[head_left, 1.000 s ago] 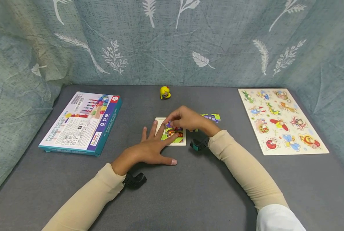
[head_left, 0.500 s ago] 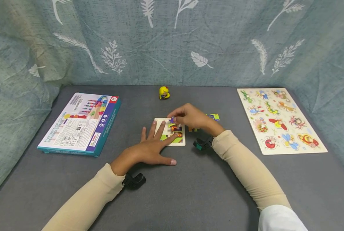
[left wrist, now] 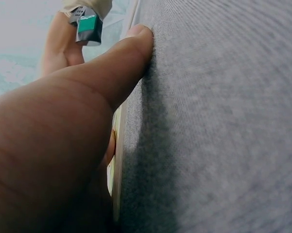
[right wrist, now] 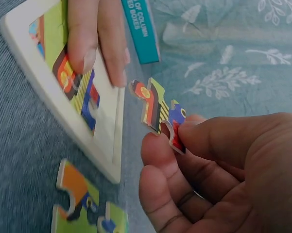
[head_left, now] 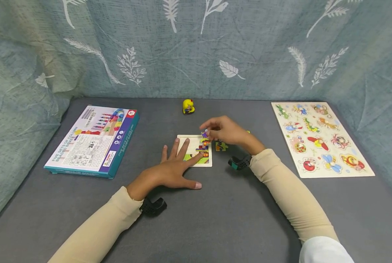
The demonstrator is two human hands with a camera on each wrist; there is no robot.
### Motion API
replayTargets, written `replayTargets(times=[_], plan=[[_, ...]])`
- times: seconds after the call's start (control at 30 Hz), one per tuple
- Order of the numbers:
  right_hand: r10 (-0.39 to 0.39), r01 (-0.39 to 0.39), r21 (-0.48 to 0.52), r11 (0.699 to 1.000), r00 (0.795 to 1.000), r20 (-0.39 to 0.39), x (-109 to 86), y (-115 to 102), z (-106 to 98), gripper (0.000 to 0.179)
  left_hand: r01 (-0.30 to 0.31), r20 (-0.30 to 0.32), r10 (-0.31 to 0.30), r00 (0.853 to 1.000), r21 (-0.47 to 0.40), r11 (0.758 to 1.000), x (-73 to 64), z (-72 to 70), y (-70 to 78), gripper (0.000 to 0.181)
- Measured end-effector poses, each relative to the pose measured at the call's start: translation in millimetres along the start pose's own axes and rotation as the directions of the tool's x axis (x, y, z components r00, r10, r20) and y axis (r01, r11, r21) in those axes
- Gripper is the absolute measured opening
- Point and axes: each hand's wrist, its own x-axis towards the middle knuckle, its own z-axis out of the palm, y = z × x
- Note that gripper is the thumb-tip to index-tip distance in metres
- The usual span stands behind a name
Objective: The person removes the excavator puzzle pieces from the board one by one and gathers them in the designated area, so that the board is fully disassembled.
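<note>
My right hand pinches a jigsaw piece between thumb and fingers, raised near the puzzle tray's upper right corner. This piece is red, yellow, black, green and purple. My left hand lies with spread, straight fingers over the small white-rimmed puzzle tray, fingertips touching it. In the right wrist view, fitted pieces show inside the tray beside those fingers. A loose green and orange jigsaw piece lies just right of the tray. Other loose pieces are mostly hidden under my right hand.
At the left lies a teal and white box. A wooden insect puzzle board lies at the right. Behind the tray sits a small yellow toy figure. A patterned curtain rises along the table's back edge.
My right hand has lifted the jigsaw piece from the tray and shifted right and slightly back with it, baring the tray's upper part. My left hand stays in place.
</note>
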Motion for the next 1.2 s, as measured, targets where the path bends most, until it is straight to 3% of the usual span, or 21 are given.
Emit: replayTargets(times=[0.43, 0.77, 1.2], plan=[[-0.019, 0.020, 0.020, 1.000, 0.998, -0.057, -17.2, 15, -13, 0.026, -0.005, -0.031, 0.005, 1.000, 0.011, 1.000, 0.1, 2.5, -0.9, 0.097], [-0.017, 0.015, -0.032, 0.999, 0.996, -0.082, -27.5, 27, -23, 0.023, -0.015, -0.034, 0.015, 0.999, 0.008, 1.000, -0.7, 2.6, -2.0, 0.097], [0.042, -0.050, -0.082, 0.995, 0.995, -0.091, -41.2, 33, -33, 0.023, 0.005, -0.014, -0.004, 1.000, 0.025, 1.000, 0.1, 3.1, -0.1, 0.097]])
